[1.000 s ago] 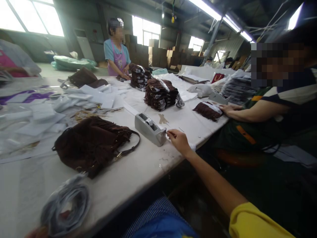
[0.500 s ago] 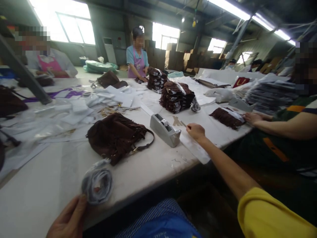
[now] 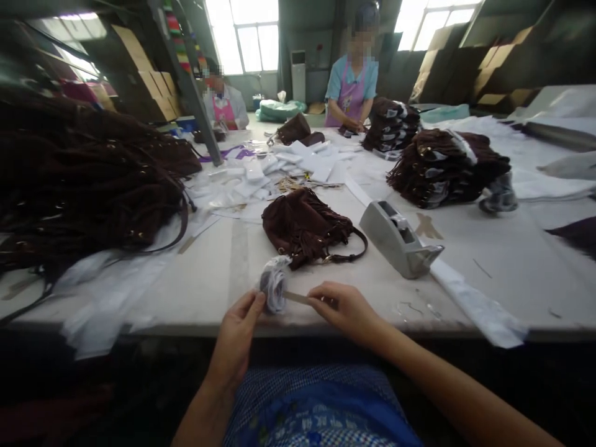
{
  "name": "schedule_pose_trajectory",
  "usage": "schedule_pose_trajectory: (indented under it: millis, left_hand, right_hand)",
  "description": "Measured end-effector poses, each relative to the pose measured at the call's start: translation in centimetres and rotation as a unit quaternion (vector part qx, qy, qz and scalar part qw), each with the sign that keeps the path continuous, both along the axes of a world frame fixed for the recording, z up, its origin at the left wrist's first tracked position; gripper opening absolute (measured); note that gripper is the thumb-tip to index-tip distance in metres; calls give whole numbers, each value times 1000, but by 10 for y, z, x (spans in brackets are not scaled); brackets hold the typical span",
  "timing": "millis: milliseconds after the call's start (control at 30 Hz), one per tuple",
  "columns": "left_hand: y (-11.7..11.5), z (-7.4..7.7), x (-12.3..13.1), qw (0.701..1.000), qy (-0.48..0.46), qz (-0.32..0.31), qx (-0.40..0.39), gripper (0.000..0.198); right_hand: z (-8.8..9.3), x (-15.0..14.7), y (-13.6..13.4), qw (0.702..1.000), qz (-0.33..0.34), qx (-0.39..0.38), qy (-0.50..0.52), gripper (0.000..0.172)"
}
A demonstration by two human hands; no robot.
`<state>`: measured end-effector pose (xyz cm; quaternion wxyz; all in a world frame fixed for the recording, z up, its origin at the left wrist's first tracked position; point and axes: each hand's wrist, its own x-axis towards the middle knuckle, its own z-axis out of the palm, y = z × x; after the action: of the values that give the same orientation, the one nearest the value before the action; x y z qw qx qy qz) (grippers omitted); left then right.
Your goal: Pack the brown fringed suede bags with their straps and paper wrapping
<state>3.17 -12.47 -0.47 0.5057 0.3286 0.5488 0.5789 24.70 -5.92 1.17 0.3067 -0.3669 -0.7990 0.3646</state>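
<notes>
My left hand (image 3: 242, 323) pinches a coil wrapped in clear plastic (image 3: 274, 287) near the table's front edge; what is rolled inside looks dark but is hard to make out. Between the thumb and fingers of my right hand (image 3: 338, 307) is a short strip of tan tape (image 3: 297, 298), its far end at the coil's right side. Just behind the coil lies a dark brown fringed handbag (image 3: 305, 226), its strap looped to the right. A grey tape dispenser (image 3: 400, 239) stands right of the bag, with crossed tan tape pieces (image 3: 428, 226) stuck on the table beyond it.
Brown bags (image 3: 93, 186) are heaped at the left. Stacked fringed pieces (image 3: 449, 164) stand at the back right. White padding sheets (image 3: 298, 164) litter the middle of the table (image 3: 195, 298). A white strip (image 3: 479, 304) hangs over the front edge. Two people work across the table.
My right hand has come from beside the dispenser to the coil, carrying the tape strip. My left hand has lifted the coil and turned it edge-on. The view has swung left.
</notes>
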Motion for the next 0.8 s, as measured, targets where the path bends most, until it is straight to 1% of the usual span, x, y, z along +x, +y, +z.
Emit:
schedule_pose_trajectory:
  millis: [167, 267, 333, 400, 500, 600, 667, 800]
  left_hand:
    - [-4, 8, 5, 1000, 10, -22, 10, 39]
    - [-3, 10, 9, 999, 16, -29, 25, 39]
    - [-2, 11, 8, 998, 34, -30, 35, 37]
    - [-1, 11, 5, 996, 68, -21, 51, 34]
    - [0, 9, -1, 991, 115, -9, 74, 29]
    - [1, 5, -4, 988, 132, -15, 76, 28]
    - [1, 2, -5, 991, 117, -3, 65, 32]
    - [2, 0, -2, 996, 24, 54, 60, 42]
  right_hand:
    - [-6, -31, 15, 999, 13, 29, 8, 12]
    - [-11, -49, 20, 998, 28, 6, 50, 13]
    - [-14, -57, 21, 993, 44, -50, 94, 15]
    - [-15, -62, 20, 980, 68, -129, 136, 19]
    - [-12, -62, 17, 948, 101, -247, 174, 31]
    - [-9, -61, 13, 917, 113, -328, 195, 38]
    - [-8, -61, 12, 902, 120, -360, 206, 39]
    - [-11, -63, 13, 886, 136, -387, 215, 41]
